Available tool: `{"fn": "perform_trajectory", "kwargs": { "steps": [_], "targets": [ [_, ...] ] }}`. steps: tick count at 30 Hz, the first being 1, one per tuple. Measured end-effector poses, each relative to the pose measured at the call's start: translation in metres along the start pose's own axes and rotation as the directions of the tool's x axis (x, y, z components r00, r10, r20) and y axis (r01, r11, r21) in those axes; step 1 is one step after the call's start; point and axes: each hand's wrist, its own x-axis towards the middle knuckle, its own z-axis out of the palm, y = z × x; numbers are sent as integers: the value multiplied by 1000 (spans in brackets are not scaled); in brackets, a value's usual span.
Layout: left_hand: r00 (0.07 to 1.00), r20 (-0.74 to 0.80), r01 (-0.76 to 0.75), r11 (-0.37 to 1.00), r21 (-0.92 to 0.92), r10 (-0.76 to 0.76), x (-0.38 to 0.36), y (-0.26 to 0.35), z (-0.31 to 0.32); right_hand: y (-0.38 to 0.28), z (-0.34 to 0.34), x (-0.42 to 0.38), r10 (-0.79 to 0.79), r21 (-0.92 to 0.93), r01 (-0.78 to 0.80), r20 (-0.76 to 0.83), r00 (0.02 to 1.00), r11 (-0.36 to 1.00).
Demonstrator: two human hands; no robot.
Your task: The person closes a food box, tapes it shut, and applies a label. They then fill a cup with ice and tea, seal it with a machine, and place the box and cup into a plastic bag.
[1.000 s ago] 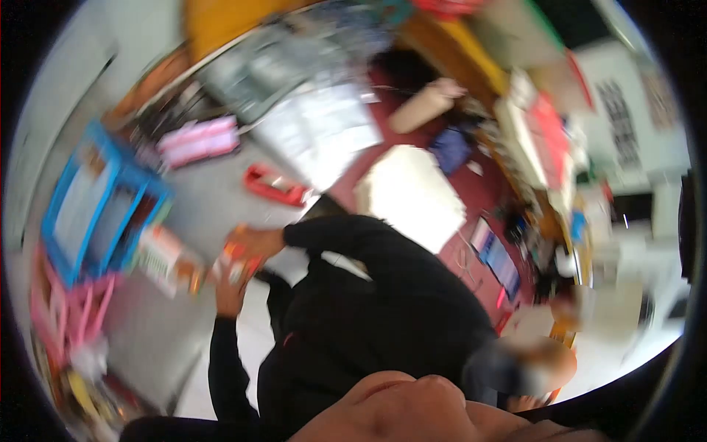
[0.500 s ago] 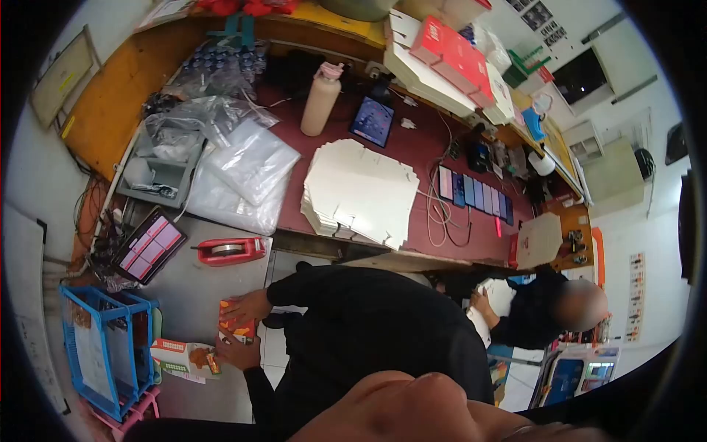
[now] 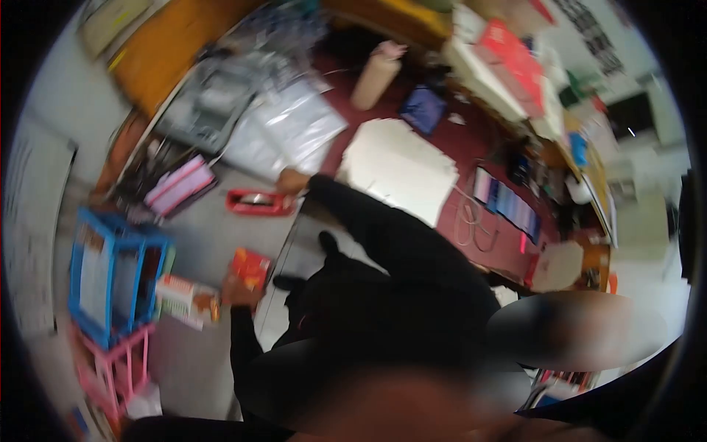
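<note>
On the grey worktop lies a small red and orange box [image 3: 251,267]. My left hand [image 3: 239,290] grips its near end, the fingers partly hidden and blurred. My right hand [image 3: 292,181] is at the right end of a red tape dispenser [image 3: 259,202], which holds a roll of tape. Its fingers look curled together, but blur hides whether any tape is between them. Close to my left hand lies a white and orange printed carton [image 3: 188,298] with a brown picture on it.
A blue rack [image 3: 110,276] stands at the left above a pink rack [image 3: 118,368]. Clear plastic bags [image 3: 291,129] and a stack of white card sheets [image 3: 398,169] lie toward the back, near a bottle [image 3: 377,77] and a tablet [image 3: 423,109]. Another person, blurred, is at the right.
My right hand has left the red box and moved up to the tape dispenser. My left hand stays on the box. The view has shifted and blurred.
</note>
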Motion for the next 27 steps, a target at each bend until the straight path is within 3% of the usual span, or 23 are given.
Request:
{"fn": "perform_trajectory", "kwargs": {
  "steps": [1, 2, 3, 4, 5, 6, 10, 12, 14, 16, 17, 18, 19, 20, 21, 22, 24, 25, 26, 27],
  "targets": [
    [997, 65, -26, 999, -40, 29, -3, 14, -28, 4, -11, 0, -176, -85, 180, 51, 983, 980],
    [997, 72, -9, 997, -73, 15, 2, 12, -21, -11, -25, -2, -9, 301, -63, 232, 973, 951],
    [995, -98, -10, 997, -76, 3, 1, 14, -13, -26, -41, -3, 169, 677, -423, 410, 896, 602],
    [979, -200, -53, 993, -101, 32, 5, 3, 10, -43, -58, -6, 325, 754, -625, 551, 768, 200],
    [991, -82, 98, 993, -68, -104, 1, 14, -1, -41, -53, -4, 235, 763, -641, 610, 757, 86],
    [987, -85, 134, 988, -70, -140, 3, 15, 1, -45, -53, -4, 254, 767, -640, 610, 751, 48],
    [983, 1, 186, 980, -73, -186, 4, 14, 10, -62, -63, -36, 519, 862, -455, 290, 804, 223],
    [982, 32, 189, 976, -109, -187, 2, 14, 7, -63, -81, -65, 553, 574, -642, 355, 754, 507],
    [979, 35, 202, 978, -58, -200, 3, 16, 4, -54, -62, -85, 518, 482, -688, 454, 725, 542],
    [975, 39, 221, 969, -106, -218, 5, 14, 5, -52, -35, -85, 585, 469, -715, 415, 697, 519],
    [973, 43, 232, 961, -152, -228, 7, 14, 5, -25, 8, -82, 629, 167, -669, 236, 740, 724],
    [970, 46, 242, 958, -152, -238, 7, 17, 3, -20, 23, -91, 561, 0, -561, -29, 828, 828],
    [959, 20, 281, 943, -180, -282, 7, 23, -5, -24, 26, -98, 446, -220, -513, -292, 846, 830],
    [944, -13, 321, 924, -209, -331, 7, 28, -14, -34, 33, -100, 433, -212, -499, -291, 853, 840],
    [928, -41, 356, 913, -201, -371, 3, 40, -32, -50, 16, -92, 559, 279, -543, 26, 829, 792],
    [915, -43, 384, 899, -210, -401, 3, 48, -41, -70, -3, -88, 477, 643, -601, 385, 790, 476],
    [891, -191, 341, 887, -312, -411, 2, 60, -49, -169, -51, -62, 361, 871, -379, 260, 895, 312],
    [884, -189, 357, 878, -318, -427, 3, 68, -52, -199, -46, -47, 343, 897, -289, 170, 924, 335],
    [848, -308, 330, 884, -330, -431, 7, 74, -56, -215, -45, -38, 325, 915, -194, 74, 943, 355],
    [801, -422, 299, 894, -334, -425, 6, 77, -62, -219, -49, -37, 318, 914, -194, 76, 945, 356]
  ]
}}
